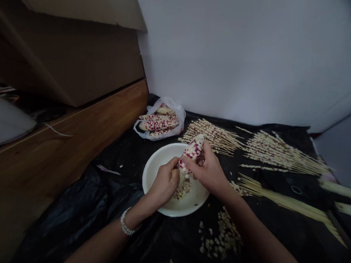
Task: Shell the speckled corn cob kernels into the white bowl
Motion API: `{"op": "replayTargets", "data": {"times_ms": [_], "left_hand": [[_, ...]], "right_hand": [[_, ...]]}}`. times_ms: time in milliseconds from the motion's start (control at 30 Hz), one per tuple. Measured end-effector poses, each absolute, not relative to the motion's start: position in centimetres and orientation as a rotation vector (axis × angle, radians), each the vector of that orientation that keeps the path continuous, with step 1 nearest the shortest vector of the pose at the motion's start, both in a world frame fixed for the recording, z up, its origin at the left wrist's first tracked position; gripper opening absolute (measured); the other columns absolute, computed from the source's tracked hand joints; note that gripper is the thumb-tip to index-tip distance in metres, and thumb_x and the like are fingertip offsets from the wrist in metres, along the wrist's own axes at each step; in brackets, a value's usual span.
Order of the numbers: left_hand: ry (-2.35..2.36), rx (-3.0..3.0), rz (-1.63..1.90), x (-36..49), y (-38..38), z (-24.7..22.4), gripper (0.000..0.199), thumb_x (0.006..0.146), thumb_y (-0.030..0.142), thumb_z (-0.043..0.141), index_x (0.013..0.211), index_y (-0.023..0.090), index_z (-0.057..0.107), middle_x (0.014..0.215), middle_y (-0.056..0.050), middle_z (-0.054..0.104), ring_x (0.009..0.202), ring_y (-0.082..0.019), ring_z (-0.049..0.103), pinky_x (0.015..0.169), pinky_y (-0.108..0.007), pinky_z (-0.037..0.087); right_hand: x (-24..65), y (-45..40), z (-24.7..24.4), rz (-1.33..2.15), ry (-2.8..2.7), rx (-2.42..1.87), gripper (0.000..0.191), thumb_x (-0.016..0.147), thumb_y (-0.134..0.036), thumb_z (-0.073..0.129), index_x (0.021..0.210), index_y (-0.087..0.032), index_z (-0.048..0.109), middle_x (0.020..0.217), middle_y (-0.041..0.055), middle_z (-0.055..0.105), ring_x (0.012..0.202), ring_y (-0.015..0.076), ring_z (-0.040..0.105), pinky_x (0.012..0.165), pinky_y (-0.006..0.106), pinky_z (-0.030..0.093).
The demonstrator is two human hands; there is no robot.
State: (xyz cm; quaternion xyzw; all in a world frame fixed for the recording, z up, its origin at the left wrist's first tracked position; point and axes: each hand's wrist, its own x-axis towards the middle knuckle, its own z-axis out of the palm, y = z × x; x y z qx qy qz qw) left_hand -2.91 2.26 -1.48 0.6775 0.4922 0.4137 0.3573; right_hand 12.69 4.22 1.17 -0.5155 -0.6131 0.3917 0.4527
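An ear of corn (193, 149) with cream and purple kernels is held at a tilt between my two hands, over a white bowl (151, 167). My left hand (167, 179) is wrapped round its lower end, where bare cob shows. My right hand (210, 167) grips the upper part, with the thumb pressed on the kernels. Loose kernels (184, 189) lie in the bottom of the bowl, partly hidden by my left hand.
A plastic bag (180, 115) of corn ears stands behind the bowl. Skewers threaded with kernels (271, 150) lie at the right, above a bundle of bare skewers (280, 198). More kernels (223, 238) are scattered on the black sheet (110, 195). A cardboard box (88, 60) stands at the left.
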Motion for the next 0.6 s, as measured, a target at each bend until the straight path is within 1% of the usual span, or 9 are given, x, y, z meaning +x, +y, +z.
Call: {"op": "replayTargets", "data": {"times_ms": [67, 133, 167, 233, 300, 400, 500, 600], "left_hand": [[1.191, 1.597, 1.089, -3.06, 2.56, -1.58, 0.03, 0.085, 0.015, 0.04, 0.101, 0.017, 0.066, 0.091, -0.004, 0.071, 0.084, -0.021, 0.062, 0.081, -0.034, 0.047], [1.109, 1.366, 1.09, -3.08, 2.85, -1.68, 0.026, 0.091, 0.025, 0.043, 0.099, 0.017, 0.066, 0.089, -0.005, 0.071, 0.08, -0.022, 0.063, 0.077, -0.035, 0.05], [1.07, 1.27, 1.087, -3.06, 2.94, -1.7, 0.027, 0.094, 0.032, 0.044, 0.098, 0.017, 0.067, 0.09, -0.006, 0.072, 0.081, -0.023, 0.063, 0.076, -0.035, 0.05], [0.999, 1.164, 1.093, -2.98, 2.99, -1.71, 0.032, 0.097, 0.042, 0.047, 0.098, 0.017, 0.067, 0.095, -0.008, 0.072, 0.088, -0.024, 0.065, 0.079, -0.035, 0.051], [0.934, 1.113, 1.092, -2.9, 2.88, -1.69, 0.035, 0.096, 0.048, 0.052, 0.099, 0.016, 0.066, 0.098, -0.009, 0.072, 0.089, -0.023, 0.065, 0.08, -0.035, 0.051], [0.876, 1.062, 1.07, -2.83, 2.62, -1.72, 0.033, 0.092, 0.049, 0.061, 0.098, 0.016, 0.063, 0.094, -0.008, 0.071, 0.083, -0.021, 0.065, 0.078, -0.034, 0.051], [0.856, 1.095, 1.075, -2.85, 2.5, -1.81, 0.028, 0.09, 0.044, 0.066, 0.099, 0.017, 0.063, 0.097, -0.007, 0.071, 0.092, -0.022, 0.065, 0.083, -0.033, 0.05], [0.841, 1.135, 1.067, -2.89, 2.51, -1.81, 0.028, 0.09, 0.042, 0.065, 0.105, 0.018, 0.062, 0.103, -0.008, 0.071, 0.1, -0.023, 0.065, 0.086, -0.034, 0.049]], "right_hand": [[12.86, 4.33, 1.28, 1.057, -1.472, -1.246, 0.035, 0.077, -0.042, 0.071, 0.09, -0.027, 0.042, 0.074, -0.0033, 0.06, 0.062, 0.0172, 0.059, 0.054, 0.03, 0.047], [13.03, 4.44, 1.41, 1.179, -1.42, -1.198, 0.034, 0.078, -0.041, 0.07, 0.09, -0.027, 0.041, 0.073, -0.0044, 0.058, 0.054, 0.014, 0.054, 0.047, 0.027, 0.041], [13.12, 4.5, 1.46, 1.224, -1.396, -1.179, 0.034, 0.079, -0.04, 0.07, 0.091, -0.027, 0.041, 0.072, -0.0048, 0.058, 0.052, 0.013, 0.052, 0.044, 0.026, 0.039], [13.27, 4.63, 1.49, 1.238, -1.382, -1.163, 0.033, 0.079, -0.038, 0.07, 0.093, -0.027, 0.041, 0.072, -0.0051, 0.057, 0.052, 0.0123, 0.05, 0.043, 0.026, 0.037], [13.39, 4.74, 1.42, 1.211, -1.392, -1.164, 0.033, 0.079, -0.038, 0.07, 0.094, -0.027, 0.042, 0.072, -0.0048, 0.056, 0.055, 0.013, 0.051, 0.046, 0.026, 0.038], [13.49, 4.81, 1.35, 1.179, -1.409, -1.179, 0.033, 0.08, -0.039, 0.069, 0.093, -0.026, 0.042, 0.074, -0.0042, 0.055, 0.061, 0.0143, 0.053, 0.05, 0.027, 0.04], [13.6, 4.78, 1.54, 1.164, -1.404, -1.201, 0.032, 0.079, -0.04, 0.068, 0.091, -0.026, 0.041, 0.074, -0.0041, 0.054, 0.064, 0.015, 0.053, 0.053, 0.028, 0.041], [13.77, 4.72, 1.79, 1.133, -1.417, -1.221, 0.031, 0.079, -0.041, 0.066, 0.092, -0.026, 0.041, 0.075, -0.0029, 0.055, 0.068, 0.0169, 0.055, 0.056, 0.029, 0.042]]}}
